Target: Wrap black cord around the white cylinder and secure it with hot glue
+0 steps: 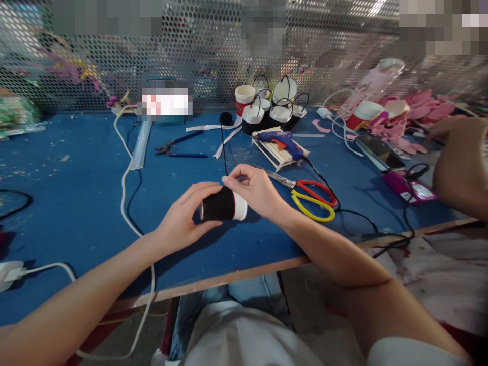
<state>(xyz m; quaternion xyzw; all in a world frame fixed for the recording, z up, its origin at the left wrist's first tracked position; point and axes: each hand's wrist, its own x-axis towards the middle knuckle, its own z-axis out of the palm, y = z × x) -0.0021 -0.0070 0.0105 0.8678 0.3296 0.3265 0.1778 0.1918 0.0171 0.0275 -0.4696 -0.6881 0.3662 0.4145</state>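
Sideways in the closed left hand (183, 216), a paper cup (229, 204) hovers just above the blue table (76, 193), while the right hand (259, 190) pinches a black cord (222, 147) above it. Black covers most of the cup, leaving a white band (241, 206) bare. Similar black cups (280, 114) stand behind.

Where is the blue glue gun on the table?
In the head view the glue gun lies right of centre on a stack of wooden sticks, beyond the scissors and before the handled cups.
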